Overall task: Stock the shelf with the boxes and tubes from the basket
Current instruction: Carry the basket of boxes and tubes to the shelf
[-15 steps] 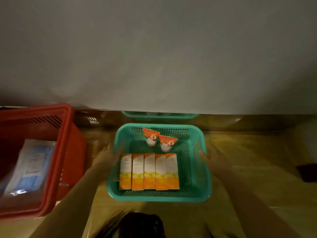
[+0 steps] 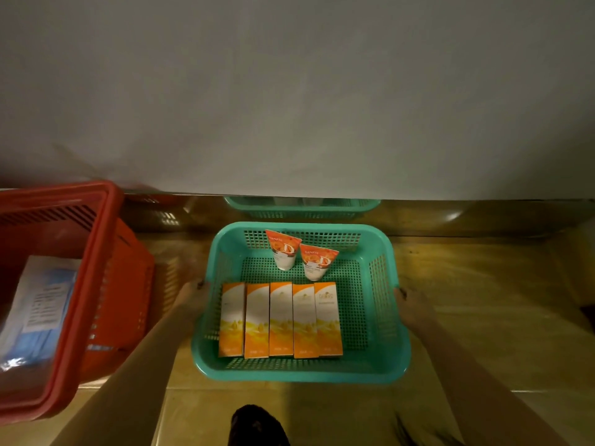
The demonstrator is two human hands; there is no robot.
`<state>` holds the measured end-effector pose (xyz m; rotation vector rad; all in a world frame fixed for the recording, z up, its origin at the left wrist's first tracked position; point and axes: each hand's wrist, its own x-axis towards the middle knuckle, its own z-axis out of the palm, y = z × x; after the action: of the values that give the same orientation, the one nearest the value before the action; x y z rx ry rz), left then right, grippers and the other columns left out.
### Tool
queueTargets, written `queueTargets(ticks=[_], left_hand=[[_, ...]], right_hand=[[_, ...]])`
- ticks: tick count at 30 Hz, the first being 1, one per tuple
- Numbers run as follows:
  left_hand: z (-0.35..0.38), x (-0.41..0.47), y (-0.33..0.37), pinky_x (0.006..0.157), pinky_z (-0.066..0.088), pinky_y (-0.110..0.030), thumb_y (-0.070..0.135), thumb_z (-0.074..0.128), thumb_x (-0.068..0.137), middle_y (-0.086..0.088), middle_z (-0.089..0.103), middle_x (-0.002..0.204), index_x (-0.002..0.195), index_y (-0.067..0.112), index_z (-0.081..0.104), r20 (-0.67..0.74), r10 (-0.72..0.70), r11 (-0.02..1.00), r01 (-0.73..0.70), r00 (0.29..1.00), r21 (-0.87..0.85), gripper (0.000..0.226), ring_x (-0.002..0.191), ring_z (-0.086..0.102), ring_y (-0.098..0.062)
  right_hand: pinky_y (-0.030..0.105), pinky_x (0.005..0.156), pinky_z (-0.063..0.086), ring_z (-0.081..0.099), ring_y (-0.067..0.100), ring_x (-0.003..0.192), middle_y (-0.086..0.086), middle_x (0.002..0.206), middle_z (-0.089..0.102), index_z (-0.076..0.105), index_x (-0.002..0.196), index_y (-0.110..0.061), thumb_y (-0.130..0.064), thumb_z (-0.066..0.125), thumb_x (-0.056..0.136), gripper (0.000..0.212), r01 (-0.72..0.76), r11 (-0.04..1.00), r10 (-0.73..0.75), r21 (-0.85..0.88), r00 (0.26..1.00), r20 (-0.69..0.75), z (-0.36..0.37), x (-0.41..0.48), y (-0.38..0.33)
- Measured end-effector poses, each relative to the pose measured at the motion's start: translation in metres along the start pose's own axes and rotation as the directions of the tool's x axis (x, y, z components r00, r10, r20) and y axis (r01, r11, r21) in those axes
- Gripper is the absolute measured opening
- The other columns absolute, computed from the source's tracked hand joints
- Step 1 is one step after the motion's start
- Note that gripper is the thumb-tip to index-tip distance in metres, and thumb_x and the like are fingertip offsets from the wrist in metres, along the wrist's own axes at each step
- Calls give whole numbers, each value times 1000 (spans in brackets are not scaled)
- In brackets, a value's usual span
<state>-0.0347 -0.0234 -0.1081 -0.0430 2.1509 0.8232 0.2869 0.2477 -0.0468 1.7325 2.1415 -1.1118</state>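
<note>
Evidently the green basket (image 2: 301,373) is gripped from both sides for carrying level: the left hand (image 2: 193,296) curls over its left rim, the right hand (image 2: 410,304) over its right rim. Inside, five boxes (image 2: 279,320) lie flat in a tidy row near the front, and two tubes (image 2: 301,257) stand cap-down behind them. A red basket (image 2: 106,284) sits well to the left.

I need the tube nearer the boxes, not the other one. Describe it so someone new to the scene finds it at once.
Find the green basket in the middle, with a hand at each side wall. Five orange-and-white boxes fill its near half; two tubes stand behind them. Yours is the right tube, cap down, almost touching the boxes; the left tube sits nearer the back wall.
</note>
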Motion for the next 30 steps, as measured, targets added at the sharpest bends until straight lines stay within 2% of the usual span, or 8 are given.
queueTargets(ticks=[3, 6, 9, 14, 19, 21, 24, 30], left_hand=[[-1, -41, 30, 87, 54, -55, 25, 47, 93, -24, 67, 99, 97, 4, 63, -17, 17, 1000, -17, 1000, -16, 26, 91, 66, -39], [-3, -55, 39, 85, 55, -53, 20, 46, 94, -23, 67, 95, 96, 2, 62, -28, 39, 999, -38, 999, 10, 24, 85, 65, -37], [-11, -71, 53, 84, 54, -56, 20, 46, 95, -27, 66, 103, 98, 3, 62, -31, 80, 995, -78, 996, 56, 24, 94, 66, -43], [-38, -138, 100, 70, 52, -36, 16, 45, 96, -22, 65, 101, 116, -3, 57, -87, 115, 984, -101, 990, 149, 30, 79, 62, -29], [-89, -219, 145, 82, 52, -44, 15, 47, 95, -27, 63, 115, 116, -4, 60, -86, 136, 977, -119, 987, 177, 31, 97, 63, -41], [-111, -257, 166, 79, 52, -43, 14, 46, 95, -29, 63, 111, 111, -7, 61, -71, 144, 970, -126, 987, 206, 30, 87, 62, -38], [-146, -316, 196, 81, 52, -47, 11, 47, 94, -28, 63, 101, 105, -10, 62, -77, 178, 966, -160, 981, 204, 29, 83, 59, -33], [-217, -433, 263, 84, 52, -47, 12, 51, 92, -28, 65, 92, 96, -10, 65, -44, 192, 961, -178, 980, 213, 27, 79, 57, -27]], right_hand=[[33, 79, 45, 58, 28, 89, 21, 101, 63, 60, 112, 3, -21, 35, 99, 37, -6, 1000, 6, -5, 1000, -13, -1, -3, 3], [40, 84, 50, 58, 26, 86, 15, 93, 61, 60, 110, 2, -24, 38, 98, 36, -36, 998, 36, 53, 999, -1, -7, -9, 3], [39, 76, 52, 57, 24, 83, 14, 93, 61, 58, 109, 0, -24, 39, 98, 32, -22, 996, 22, 91, 1000, -5, -24, -20, -4], [43, 79, 54, 62, 30, 86, 19, 96, 64, 59, 99, -1, -21, 43, 97, 26, 8, 992, -2, 129, 999, -47, -78, -66, -28], [50, 86, 53, 64, 33, 92, 19, 99, 66, 60, 100, -1, -24, 44, 96, 28, -26, 986, 30, 165, 999, -26, -154, -143, -62], [38, 72, 53, 62, 28, 86, 15, 95, 64, 60, 106, 0, -25, 43, 97, 31, -36, 989, 39, 147, 999, -23, -189, -179, -79], [19, 52, 35, 51, 16, 69, 9, 87, 56, 60, 106, 1, -23, 42, 98, 31, -25, 992, 29, 120, 999, -27, -244, -236, -105], [31, 73, 40, 52, 23, 83, 11, 88, 57, 56, 91, -9, -24, 42, 97, 21, -25, 985, 35, 172, 998, -54, -351, -355, -147]])
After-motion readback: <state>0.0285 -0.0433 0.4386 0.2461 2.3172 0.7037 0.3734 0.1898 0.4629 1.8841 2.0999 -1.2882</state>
